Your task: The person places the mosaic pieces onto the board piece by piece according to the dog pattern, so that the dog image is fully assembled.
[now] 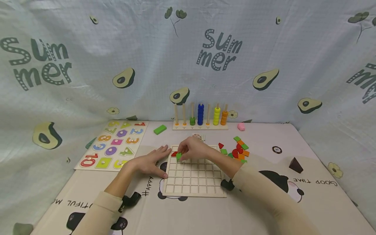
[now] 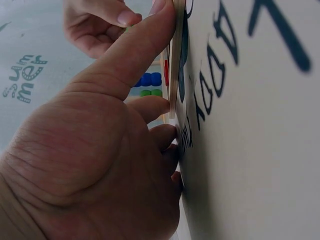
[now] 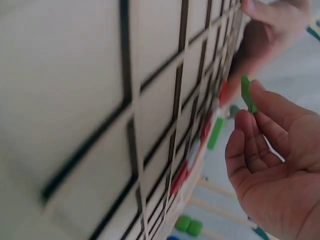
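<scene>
- My right hand (image 1: 193, 149) pinches a green tile (image 1: 179, 157) over the board (image 1: 194, 189), near its ten o'clock corner and a red piece (image 1: 174, 154).
- My left hand (image 1: 151, 162), fingers extended, touches the board at nine o'clock.
- A slack pinch could drop the tile askew across two cells (image 1: 186, 181); my fingertips might nudge the red piece.
- Board: pale wood, squared grid; tile: flat, straight-edged.
</scene>
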{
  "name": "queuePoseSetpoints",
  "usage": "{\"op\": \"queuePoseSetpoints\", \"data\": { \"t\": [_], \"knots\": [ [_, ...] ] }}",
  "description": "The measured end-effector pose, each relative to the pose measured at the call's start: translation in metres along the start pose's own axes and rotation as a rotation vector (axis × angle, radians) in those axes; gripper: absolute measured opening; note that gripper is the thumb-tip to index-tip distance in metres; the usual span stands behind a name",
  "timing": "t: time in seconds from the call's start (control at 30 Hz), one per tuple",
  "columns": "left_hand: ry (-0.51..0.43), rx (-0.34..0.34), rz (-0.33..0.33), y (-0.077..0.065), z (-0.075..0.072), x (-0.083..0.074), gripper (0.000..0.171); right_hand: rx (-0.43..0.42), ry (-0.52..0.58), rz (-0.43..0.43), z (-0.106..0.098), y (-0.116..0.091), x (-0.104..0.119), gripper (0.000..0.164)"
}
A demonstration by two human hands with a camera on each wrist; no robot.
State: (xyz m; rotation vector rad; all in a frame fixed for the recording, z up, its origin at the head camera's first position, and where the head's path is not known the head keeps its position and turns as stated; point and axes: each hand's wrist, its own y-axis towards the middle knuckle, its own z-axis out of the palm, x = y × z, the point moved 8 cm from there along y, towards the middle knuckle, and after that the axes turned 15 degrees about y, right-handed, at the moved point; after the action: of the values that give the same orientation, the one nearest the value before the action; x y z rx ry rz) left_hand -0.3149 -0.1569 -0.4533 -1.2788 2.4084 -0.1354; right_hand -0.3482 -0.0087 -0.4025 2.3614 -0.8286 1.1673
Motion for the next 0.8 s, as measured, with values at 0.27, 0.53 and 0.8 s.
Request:
{"op": "queuePoseSetpoints", "data": {
  "t": [0.27, 0.53, 0.8],
  "knots": [
    [0.008, -0.008, 0.014, -0.001, -0.001, -0.002, 0.107, 0.003, -0.053, 0.045, 0.019, 0.011, 0.001, 0.02],
    [0.001, -0.012, 0.013, -0.002, -0.002, -0.003, 0.106, -0.023, -0.073, 0.064, 0.024, 0.017, -0.001, 0.022],
    [-0.007, -0.014, 0.006, -0.003, -0.002, -0.003, 0.106, -0.033, -0.056, 0.108, 0.026, 0.016, -0.007, 0.025]
  ]
}}
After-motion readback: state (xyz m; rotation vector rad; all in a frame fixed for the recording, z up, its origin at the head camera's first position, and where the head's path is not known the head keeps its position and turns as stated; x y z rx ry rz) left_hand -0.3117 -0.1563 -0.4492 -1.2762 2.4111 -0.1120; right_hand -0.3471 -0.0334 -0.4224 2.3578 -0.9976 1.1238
